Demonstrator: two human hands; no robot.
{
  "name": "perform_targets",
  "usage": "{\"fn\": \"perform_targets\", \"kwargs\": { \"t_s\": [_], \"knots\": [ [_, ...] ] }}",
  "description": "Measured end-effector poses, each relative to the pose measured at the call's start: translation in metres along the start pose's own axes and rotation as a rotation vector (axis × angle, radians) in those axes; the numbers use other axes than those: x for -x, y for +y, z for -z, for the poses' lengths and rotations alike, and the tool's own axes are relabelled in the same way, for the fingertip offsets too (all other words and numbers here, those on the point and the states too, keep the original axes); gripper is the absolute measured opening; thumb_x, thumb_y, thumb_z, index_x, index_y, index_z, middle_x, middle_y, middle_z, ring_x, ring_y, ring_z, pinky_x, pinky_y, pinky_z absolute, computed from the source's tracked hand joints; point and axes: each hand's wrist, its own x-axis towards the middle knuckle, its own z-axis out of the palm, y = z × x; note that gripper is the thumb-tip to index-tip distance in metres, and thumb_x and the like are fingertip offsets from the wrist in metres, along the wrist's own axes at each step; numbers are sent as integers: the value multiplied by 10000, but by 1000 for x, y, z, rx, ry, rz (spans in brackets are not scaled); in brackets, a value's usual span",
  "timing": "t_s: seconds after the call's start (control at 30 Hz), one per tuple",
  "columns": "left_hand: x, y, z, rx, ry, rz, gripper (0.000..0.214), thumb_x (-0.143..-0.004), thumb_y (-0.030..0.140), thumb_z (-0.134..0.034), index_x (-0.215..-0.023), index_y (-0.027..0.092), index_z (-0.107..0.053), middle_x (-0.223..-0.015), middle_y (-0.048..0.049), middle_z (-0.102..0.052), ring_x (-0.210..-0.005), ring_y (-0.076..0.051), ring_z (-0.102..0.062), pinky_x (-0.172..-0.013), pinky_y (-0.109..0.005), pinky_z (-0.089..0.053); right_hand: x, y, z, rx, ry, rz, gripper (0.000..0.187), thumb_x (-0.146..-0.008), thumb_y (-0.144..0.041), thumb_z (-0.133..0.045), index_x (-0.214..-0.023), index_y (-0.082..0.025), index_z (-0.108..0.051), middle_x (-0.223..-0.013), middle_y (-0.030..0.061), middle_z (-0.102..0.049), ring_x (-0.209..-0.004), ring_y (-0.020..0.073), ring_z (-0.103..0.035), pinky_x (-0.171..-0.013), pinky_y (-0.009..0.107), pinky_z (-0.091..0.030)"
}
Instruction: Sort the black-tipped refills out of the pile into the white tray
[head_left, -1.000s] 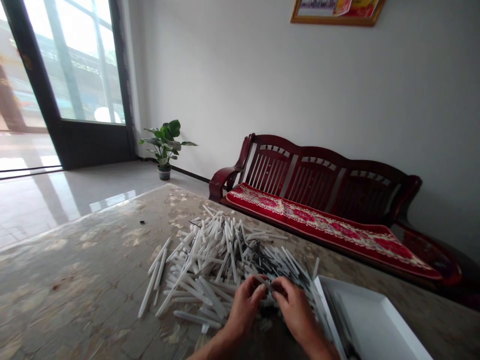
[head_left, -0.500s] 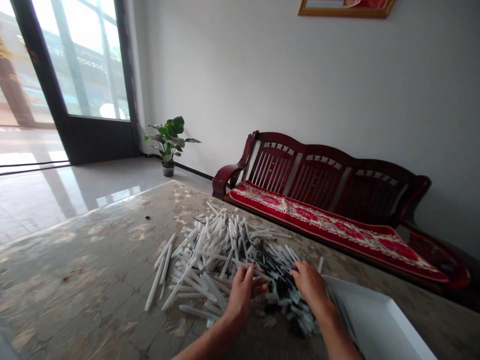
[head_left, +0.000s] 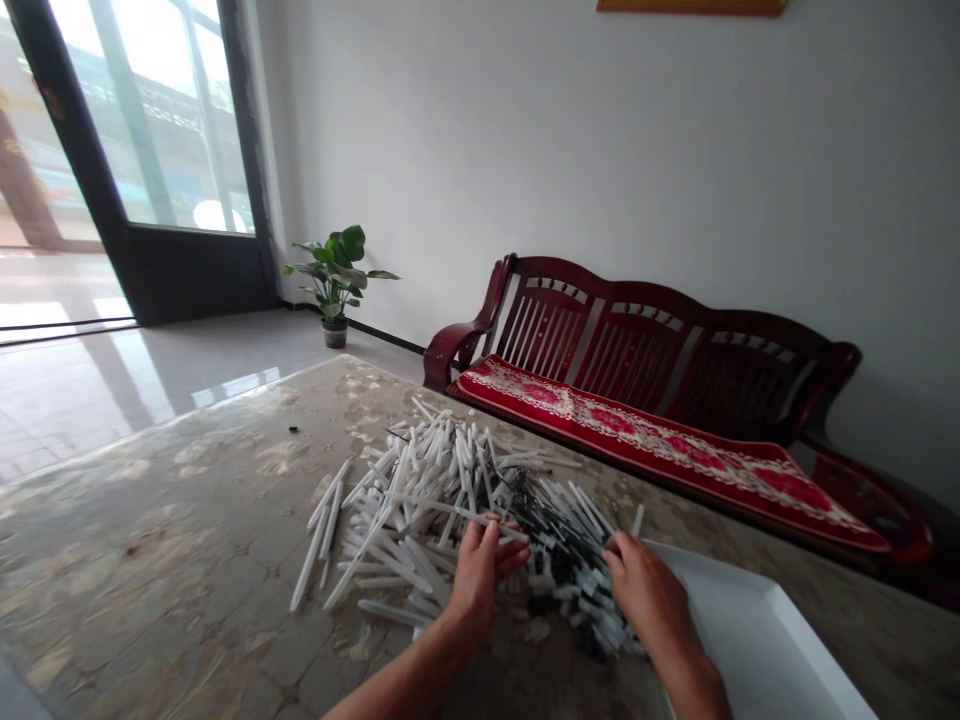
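Observation:
A loose heap of white plastic sticks (head_left: 427,510) lies on the marble-patterned tabletop (head_left: 150,530), and many sticks toward its right side have black parts. My left hand (head_left: 480,575) is at the heap's near edge, with its fingers curled around a thin white stick (head_left: 450,510). My right hand (head_left: 645,590) rests at the heap's right edge among the black-marked pieces. Its fingertips touch them, and I cannot see anything held in it.
A white rectangular tray (head_left: 750,630) sits just right of my right hand. Behind the table stands a dark red wooden bench (head_left: 645,350) with a red cushion. A potted plant (head_left: 334,280) stands by the wall, and a glass door (head_left: 150,130) is at the left.
My hands, close together over the heap a second ago, have moved apart, with the right hand now nearer the tray. The view has shifted slightly.

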Motion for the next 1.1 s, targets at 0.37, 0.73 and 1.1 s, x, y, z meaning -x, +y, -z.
{"fn": "perform_targets", "kwargs": {
  "t_s": [0.37, 0.73, 1.1],
  "knots": [
    [0, 2, 2, 24, 6, -8, 402, -760, 426, -780, -964, 223, -500, -898, -47, -729, -785, -233, -768, -755, -369, -619, 41, 14, -17, -397, 37, 81, 182, -858, -329, -480, -789, -270, -639, -851, 33, -730, -816, 214, -689, -729, 280, -460],
    [1, 3, 0, 46, 21, 14, 344, -800, 370, -765, -957, 215, -501, -890, -47, -727, -784, -239, -772, -732, -362, -634, 40, 10, -17, -478, 61, 55, 193, -825, -351, -457, -760, -262, -615, -826, 51, -718, -802, 222, -676, -732, 297, -464],
    [1, 4, -1, 35, 21, 22, 393, -762, 412, -790, -952, 215, -508, -901, -50, -713, -773, -232, -765, -739, -368, -625, 41, 12, -20, -496, 78, 37, 195, -826, -360, -463, -755, -268, -619, -825, 55, -735, -796, 227, -691, -719, 296, -483]
  ]
}}
